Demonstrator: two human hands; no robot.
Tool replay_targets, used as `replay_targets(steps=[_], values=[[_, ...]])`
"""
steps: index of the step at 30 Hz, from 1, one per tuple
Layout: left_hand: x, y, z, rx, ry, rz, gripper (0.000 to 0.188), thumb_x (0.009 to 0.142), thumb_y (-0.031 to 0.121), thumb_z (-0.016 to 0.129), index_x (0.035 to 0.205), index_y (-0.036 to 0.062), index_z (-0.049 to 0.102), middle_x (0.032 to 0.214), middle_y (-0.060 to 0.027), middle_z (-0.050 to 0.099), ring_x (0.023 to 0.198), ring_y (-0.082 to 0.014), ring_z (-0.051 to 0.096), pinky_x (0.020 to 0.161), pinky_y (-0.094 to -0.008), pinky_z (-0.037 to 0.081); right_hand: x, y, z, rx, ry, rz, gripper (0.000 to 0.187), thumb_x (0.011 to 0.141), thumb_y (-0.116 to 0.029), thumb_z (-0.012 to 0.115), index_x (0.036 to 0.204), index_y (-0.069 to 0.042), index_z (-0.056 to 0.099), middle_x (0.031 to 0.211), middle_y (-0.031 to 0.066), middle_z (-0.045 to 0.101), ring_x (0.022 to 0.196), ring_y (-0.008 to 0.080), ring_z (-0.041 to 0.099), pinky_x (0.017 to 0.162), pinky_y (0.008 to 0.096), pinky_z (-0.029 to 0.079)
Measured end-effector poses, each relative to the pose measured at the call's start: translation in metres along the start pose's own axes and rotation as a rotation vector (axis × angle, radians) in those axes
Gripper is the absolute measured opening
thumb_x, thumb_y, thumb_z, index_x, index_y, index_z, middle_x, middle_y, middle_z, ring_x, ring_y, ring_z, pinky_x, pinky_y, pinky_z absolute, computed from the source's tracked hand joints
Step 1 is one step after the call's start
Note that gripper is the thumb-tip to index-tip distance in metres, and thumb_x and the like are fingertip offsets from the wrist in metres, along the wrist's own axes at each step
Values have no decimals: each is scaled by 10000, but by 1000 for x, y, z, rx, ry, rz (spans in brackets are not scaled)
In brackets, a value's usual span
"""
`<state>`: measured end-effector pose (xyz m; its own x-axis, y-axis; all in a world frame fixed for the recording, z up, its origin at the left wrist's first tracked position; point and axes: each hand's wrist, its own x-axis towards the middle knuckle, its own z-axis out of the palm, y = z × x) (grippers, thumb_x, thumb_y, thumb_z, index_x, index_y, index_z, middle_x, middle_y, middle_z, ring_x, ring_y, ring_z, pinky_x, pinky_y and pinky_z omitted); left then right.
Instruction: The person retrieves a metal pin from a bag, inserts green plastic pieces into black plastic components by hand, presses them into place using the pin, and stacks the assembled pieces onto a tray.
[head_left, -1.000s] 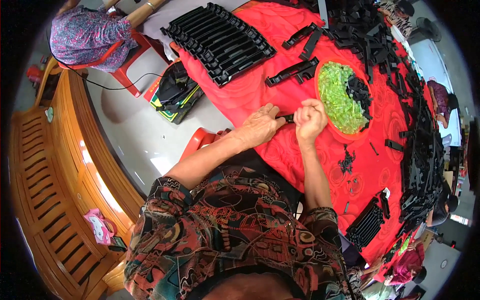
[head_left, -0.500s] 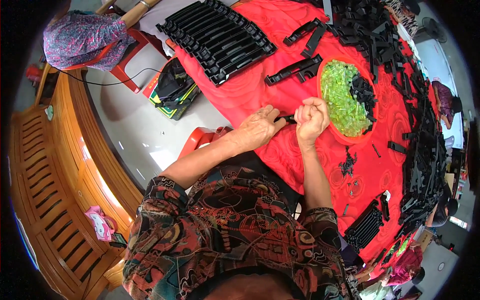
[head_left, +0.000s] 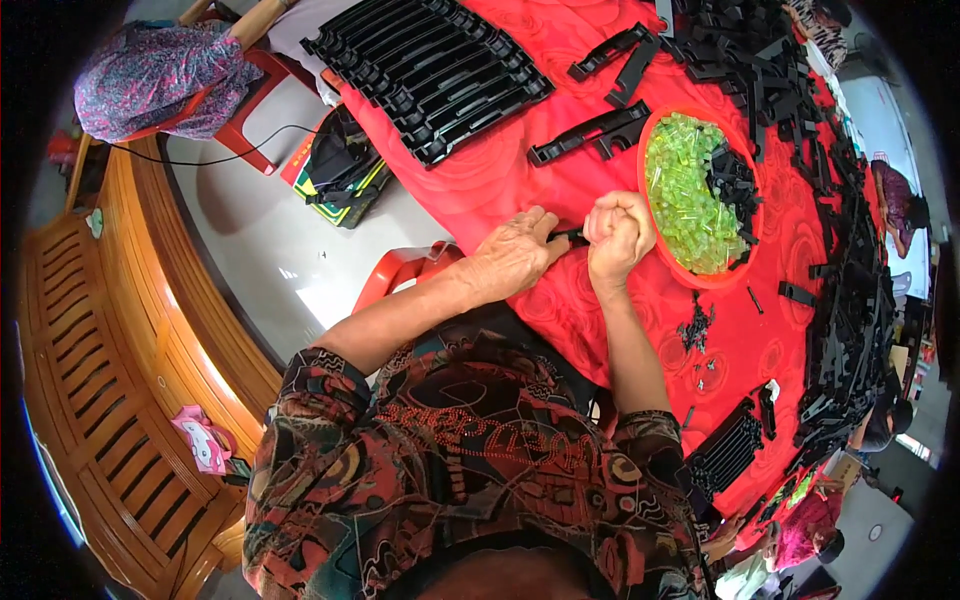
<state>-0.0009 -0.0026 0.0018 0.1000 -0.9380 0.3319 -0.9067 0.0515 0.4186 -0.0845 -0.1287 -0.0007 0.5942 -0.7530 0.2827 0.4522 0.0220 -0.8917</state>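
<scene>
Over the near edge of the red cloth, my left hand point(head_left: 517, 256) is closed on a small black plastic part point(head_left: 568, 236), whose middle shows in the gap between my hands. Its other end runs into my right hand point(head_left: 619, 240), which is curled in a tight fist around it. Most of the part is hidden by my fingers. Just right of my fist stands an orange-red bowl point(head_left: 689, 279). It holds yellow-green translucent pieces point(head_left: 683, 200) and a smaller heap of black pieces point(head_left: 733, 185).
Long black plastic strips point(head_left: 430, 75) lie in a row at the far left, with several loose ones point(head_left: 590, 133) nearby. A big pile of black parts point(head_left: 845, 350) lines the right side. A red chair point(head_left: 405, 270) stands by my left forearm. Other people sit around.
My right fist has shifted very slightly left, toward my left hand. Both hands keep their hold, and the whole view has tilted a little.
</scene>
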Motion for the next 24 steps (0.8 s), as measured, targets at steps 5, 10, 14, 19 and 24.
replay_targets(steps=[5,10,14,19,24], values=[[-3,1,4,72,63,35,319,670,80,606,982,14,613,903,-163,517,859,-311,518,736,-392,465,-5,-8,8,-32,-5,-32,174,805,-49,387,853,40,529,533,-18,352,436,54,289,402,221,258],[-37,0,-20,-504,22,-303,199,775,97,602,945,-6,615,850,-83,609,763,-199,582,668,-313,482,-21,-70,15,34,64,-482,167,842,-55,407,912,59,506,541,-18,314,433,65,277,395,222,243],[-39,12,-38,-1797,47,-699,183,819,136,638,961,20,632,815,-4,646,678,-79,598,616,-213,477,-33,-90,9,1,184,-227,154,857,-53,401,940,46,484,540,-18,310,425,54,261,382,207,232],[-41,37,-32,-2157,-109,-448,371,843,230,609,1120,-6,537,976,-151,615,807,-193,606,707,-293,494,-53,-83,14,70,238,112,200,908,-186,406,882,-29,527,549,-24,373,405,53,286,360,202,237],[-43,45,-33,-2207,-161,-409,368,841,230,610,1107,-16,542,968,-174,608,771,-202,592,665,-303,481,-71,-86,20,125,90,174,344,933,-377,400,915,-50,505,609,-8,483,386,39,338,355,188,224]])
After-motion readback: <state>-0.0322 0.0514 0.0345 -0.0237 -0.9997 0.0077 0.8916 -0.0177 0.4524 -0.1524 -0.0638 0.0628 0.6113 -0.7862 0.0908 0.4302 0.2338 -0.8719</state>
